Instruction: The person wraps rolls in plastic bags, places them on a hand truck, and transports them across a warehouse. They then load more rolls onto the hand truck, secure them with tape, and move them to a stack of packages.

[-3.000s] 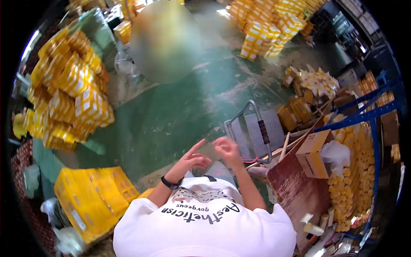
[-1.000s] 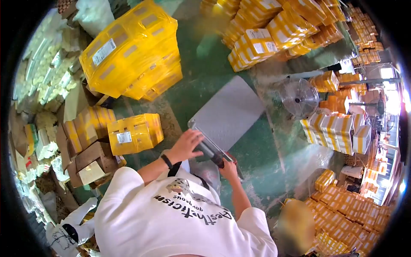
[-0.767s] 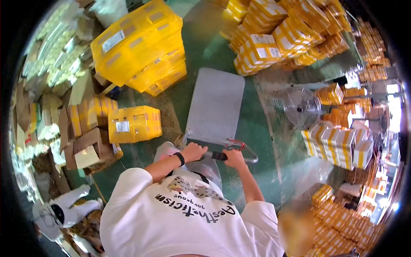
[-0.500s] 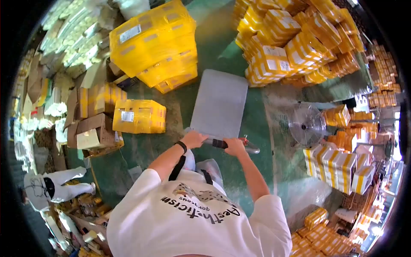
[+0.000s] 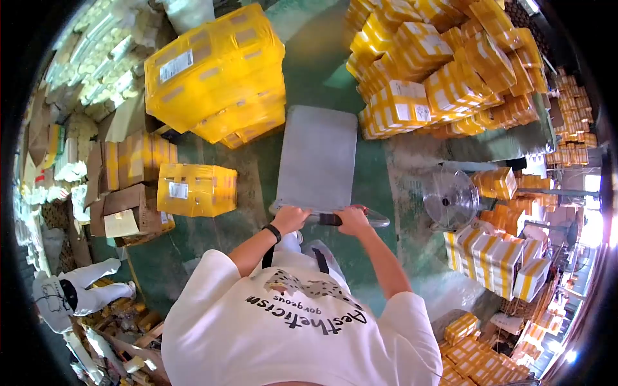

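Note:
A platform trolley with a flat grey deck (image 5: 318,157) stands in front of me on the green floor. Its push handle (image 5: 331,220) runs across near my body, with a dark grip section in the middle. My left hand (image 5: 291,219), below a black wristband, is closed around the handle's left part. On the right part, beside the dark section, my right hand (image 5: 353,220) is wrapped around the same bar. The deck carries nothing that I can see. The undersides of both hands' fingers are hidden.
Large yellow-wrapped boxes (image 5: 215,74) are stacked ahead left, with a smaller yellow box (image 5: 197,190) nearer. Taped white-and-yellow cartons (image 5: 444,77) are piled ahead right. A round floor fan (image 5: 450,198) and more cartons (image 5: 492,257) stand right. Another person (image 5: 77,289) is at the left.
The trolley and both hands have shifted slightly left in view. The large yellow stack looks nearer and further left. Both hands keep their hold on the handle.

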